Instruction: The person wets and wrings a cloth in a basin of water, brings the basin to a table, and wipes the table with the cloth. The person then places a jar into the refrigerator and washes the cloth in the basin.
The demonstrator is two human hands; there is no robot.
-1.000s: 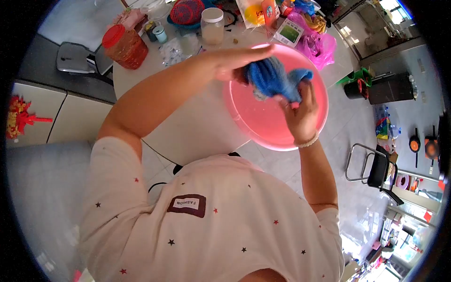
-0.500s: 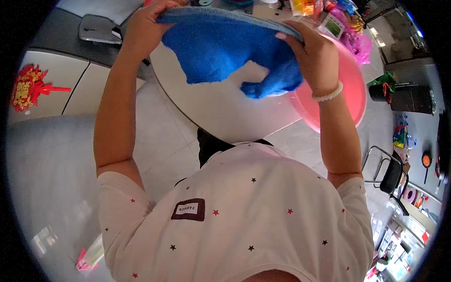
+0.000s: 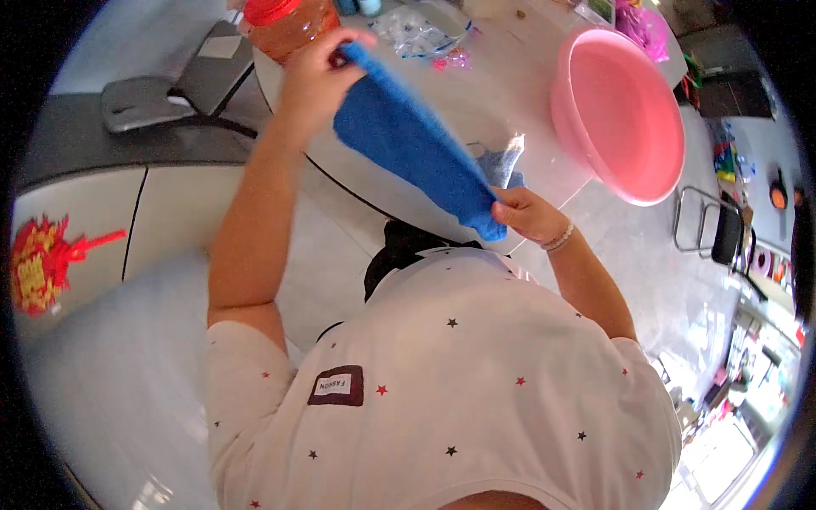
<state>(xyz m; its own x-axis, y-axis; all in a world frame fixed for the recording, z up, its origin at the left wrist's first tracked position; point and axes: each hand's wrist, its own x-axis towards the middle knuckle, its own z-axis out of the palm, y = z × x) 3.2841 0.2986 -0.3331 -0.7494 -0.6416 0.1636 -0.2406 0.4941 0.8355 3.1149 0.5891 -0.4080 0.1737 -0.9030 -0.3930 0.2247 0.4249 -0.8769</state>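
Note:
A blue cloth [image 3: 416, 140], perhaps a garment, stretches slantwise between my two hands above the table's near edge. My left hand [image 3: 319, 72] is closed on its upper left end. Lower down on the right, my right hand [image 3: 531, 214], with a pale bead bracelet at the wrist, pinches the other end. A lighter blue piece of fabric [image 3: 503, 161] shows behind the cloth, near my right hand; whether it belongs to the same cloth I cannot tell. The white table [image 3: 518, 93] lies underneath.
A pink basin [image 3: 625, 119] stands on the table's right side, beside a pink plastic bag [image 3: 643, 30]. A red-lidded jar [image 3: 289, 25] and a clear plastic bag [image 3: 416, 34] are at the far side. A black chair [image 3: 727, 229] stands off to the right.
The cloth has gone from hanging broad and level to a narrow slanting strip. My right hand has moved down and nearer my body. The view has shifted, showing more of the basin.

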